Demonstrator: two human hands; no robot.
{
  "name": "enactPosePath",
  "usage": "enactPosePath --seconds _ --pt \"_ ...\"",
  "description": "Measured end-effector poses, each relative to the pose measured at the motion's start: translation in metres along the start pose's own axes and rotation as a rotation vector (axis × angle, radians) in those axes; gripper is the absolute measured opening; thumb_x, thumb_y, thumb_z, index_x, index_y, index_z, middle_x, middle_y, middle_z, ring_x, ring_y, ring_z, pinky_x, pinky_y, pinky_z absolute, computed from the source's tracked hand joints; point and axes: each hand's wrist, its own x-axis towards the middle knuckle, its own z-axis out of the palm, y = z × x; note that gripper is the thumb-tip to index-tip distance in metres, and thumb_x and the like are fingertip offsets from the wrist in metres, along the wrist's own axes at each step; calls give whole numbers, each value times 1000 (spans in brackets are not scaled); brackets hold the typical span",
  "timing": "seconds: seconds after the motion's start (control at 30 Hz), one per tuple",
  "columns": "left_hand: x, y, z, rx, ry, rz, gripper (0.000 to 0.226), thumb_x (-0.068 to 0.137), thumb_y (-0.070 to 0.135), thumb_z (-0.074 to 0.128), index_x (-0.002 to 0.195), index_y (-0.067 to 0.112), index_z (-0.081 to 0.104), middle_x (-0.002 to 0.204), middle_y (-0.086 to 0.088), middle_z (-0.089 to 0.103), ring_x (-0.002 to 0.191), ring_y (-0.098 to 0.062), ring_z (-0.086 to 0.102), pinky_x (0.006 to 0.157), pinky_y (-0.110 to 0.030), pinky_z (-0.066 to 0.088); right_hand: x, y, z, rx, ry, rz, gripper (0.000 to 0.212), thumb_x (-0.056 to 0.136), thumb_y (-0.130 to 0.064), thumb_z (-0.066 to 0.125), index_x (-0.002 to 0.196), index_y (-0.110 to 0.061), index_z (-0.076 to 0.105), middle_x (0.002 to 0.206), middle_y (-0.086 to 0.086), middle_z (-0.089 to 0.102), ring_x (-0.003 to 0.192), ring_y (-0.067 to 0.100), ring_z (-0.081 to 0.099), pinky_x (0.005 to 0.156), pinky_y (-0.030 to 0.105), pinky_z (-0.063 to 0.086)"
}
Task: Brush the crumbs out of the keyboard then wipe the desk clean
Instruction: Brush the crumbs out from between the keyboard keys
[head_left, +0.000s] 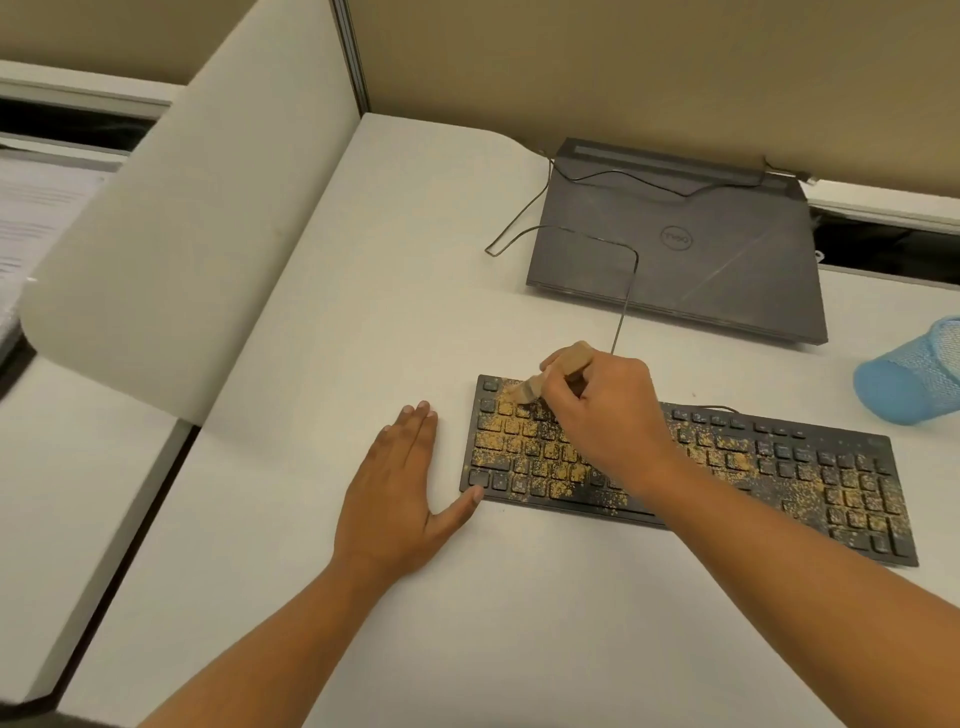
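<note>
A wooden-handled brush is being gripped in the curled fingers of the right hand, and its bristles are being pressed onto the upper-left keys of the black keyboard, where yellow-brown crumbs are lying thickest. The left hand is being held flat and empty, fingers straight, on the white desk, with its thumb tip touching the keyboard's near-left corner. Behind the keyboard, a closed Dell laptop is being crossed by a thin cable, and a blue mesh item is lying at the right edge.
</note>
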Motion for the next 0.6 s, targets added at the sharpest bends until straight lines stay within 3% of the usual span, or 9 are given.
enactPosePath --seconds 0.17,0.23,0.3,0.47,0.6 --pt "0 1 0 7 -11 -2 92 88 78 22 155 15 24 162 1 20 150 -10 12 121 -32 15 5 -1 2 -11 24 -8 24 96 -26 54 88 -16 74 74 -17 65 58 -1 58 53 12 41" --pt "0 1 0 18 -16 -4 93 88 79 21 155 15 22 162 2 19 150 -10 10 121 -31 12 4 -1 2 -39 6 -19 25 96 -29 53 84 -18 73 83 -13 69 70 4 64 65 29 56" --pt "0 1 0 26 -13 1 93 88 79 21 155 14 23 162 1 20 150 -11 10 122 -34 15 2 -3 2 -56 -73 -33 26 98 -30 53 88 -19 74 89 -8 73 75 8 66 72 35 58" --pt "-19 9 4 7 44 -50 90 90 75 28 154 11 25 162 -3 21 151 -15 13 121 -39 18 1 -6 -2 -88 -44 -69 27 97 -28 53 85 -17 74 87 -14 73 75 0 66 74 32 58" --pt "-38 16 10 62 65 -152 92 90 75 25 154 9 25 162 -4 19 151 -17 10 122 -34 10 -1 -8 1 -58 -69 -29 24 97 -28 53 87 -17 73 76 -23 64 69 -9 62 66 20 53"
